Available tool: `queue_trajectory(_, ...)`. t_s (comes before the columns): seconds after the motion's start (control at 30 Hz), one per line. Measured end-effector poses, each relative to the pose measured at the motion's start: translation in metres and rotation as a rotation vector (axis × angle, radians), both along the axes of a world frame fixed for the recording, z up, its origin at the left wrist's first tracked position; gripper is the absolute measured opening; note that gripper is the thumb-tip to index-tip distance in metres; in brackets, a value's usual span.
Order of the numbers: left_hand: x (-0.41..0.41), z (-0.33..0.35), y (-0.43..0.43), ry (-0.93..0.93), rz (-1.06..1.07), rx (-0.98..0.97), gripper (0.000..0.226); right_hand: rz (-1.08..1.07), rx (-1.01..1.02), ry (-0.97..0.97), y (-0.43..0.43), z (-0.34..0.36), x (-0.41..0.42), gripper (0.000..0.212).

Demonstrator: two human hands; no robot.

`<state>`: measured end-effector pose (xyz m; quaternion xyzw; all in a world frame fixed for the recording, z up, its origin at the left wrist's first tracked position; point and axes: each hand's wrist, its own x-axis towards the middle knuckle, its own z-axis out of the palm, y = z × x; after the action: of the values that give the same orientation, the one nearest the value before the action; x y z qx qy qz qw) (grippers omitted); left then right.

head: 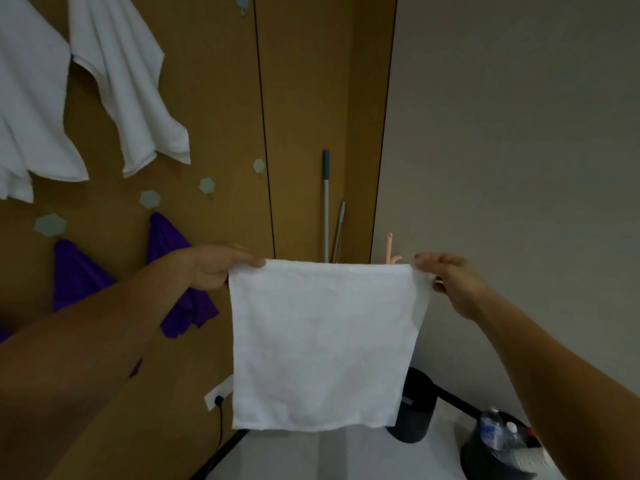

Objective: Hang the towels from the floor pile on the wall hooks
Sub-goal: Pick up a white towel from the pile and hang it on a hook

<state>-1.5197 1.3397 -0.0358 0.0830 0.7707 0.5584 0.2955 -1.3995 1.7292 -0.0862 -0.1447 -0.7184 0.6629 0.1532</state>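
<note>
A plain white towel [323, 344] against a mustard-brown wall [214, 98] — more white towels [128, 81] hang above, purple ones [180, 282] lower down. Pale grey-green hexagonal hooks [150, 199] (unpatterned) dot the wall; the side wall [519, 133] is beige-grey.

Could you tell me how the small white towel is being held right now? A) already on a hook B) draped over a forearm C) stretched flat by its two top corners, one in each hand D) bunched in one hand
C: the left hand and the right hand each pinch a top corner of the white towel, which hangs flat between them.
</note>
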Motion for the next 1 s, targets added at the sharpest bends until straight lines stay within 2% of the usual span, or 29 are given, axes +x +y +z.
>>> queue_trajectory(0.07, -0.016, 0.003, -0.004, 0.01, -0.031, -0.068, 0.044, 0.057, 0.106, -0.043, -0.005, 0.005, -0.022, 0.028)
queue_trajectory(0.17, -0.041, 0.01, -0.007, 0.068, -0.016, -0.16, 0.052, 0.084, 0.361, -0.091, -0.014, 0.018, -0.057, 0.033)
queue_trajectory(0.3, -0.079, 0.018, -0.006, 0.281, 0.097, -0.293, 0.03, 0.018, 0.69, -0.128, -0.02, 0.035, -0.11, 0.041)
queue_trajectory(0.4, -0.105, 0.028, -0.008, 0.461, 0.187, -0.368, 0.027, -0.025, 0.827, -0.144, -0.027, 0.048, -0.145, 0.059)
queue_trajectory(0.47, -0.121, 0.036, -0.014, 0.53, 0.211, -0.393, 0.033, -0.037, 0.854, -0.137, -0.032, 0.055, -0.167, 0.056)
queue_trajectory(0.6, -0.143, 0.055, -0.018, 0.721, 0.247, -0.52, 0.042, -0.075, 0.711, -0.087, -0.042, 0.071, -0.212, 0.04)
queue_trajectory(0.7, -0.154, 0.066, -0.01, 1.004, 0.37, -0.531, 0.037, -0.149, 0.637, 0.021, -0.058, 0.089, -0.248, 0.037)
queue_trajectory(0.77, -0.163, 0.074, -0.005, 1.106, 0.516, -0.333, 0.031, -0.173, 0.616, 0.157, -0.071, 0.1, -0.267, 0.026)
queue_trajectory(0.87, -0.178, 0.09, 0.0, 0.997, 0.661, 0.069, 0.014, -0.121, 0.326, 0.347, -0.088, 0.113, -0.297, 0.012)
queue_trajectory(1.0, -0.203, 0.107, 0.01, 0.932, 0.772, 0.281, 0.006, -0.03, -0.062, 0.439, -0.113, 0.14, -0.345, 0.012)
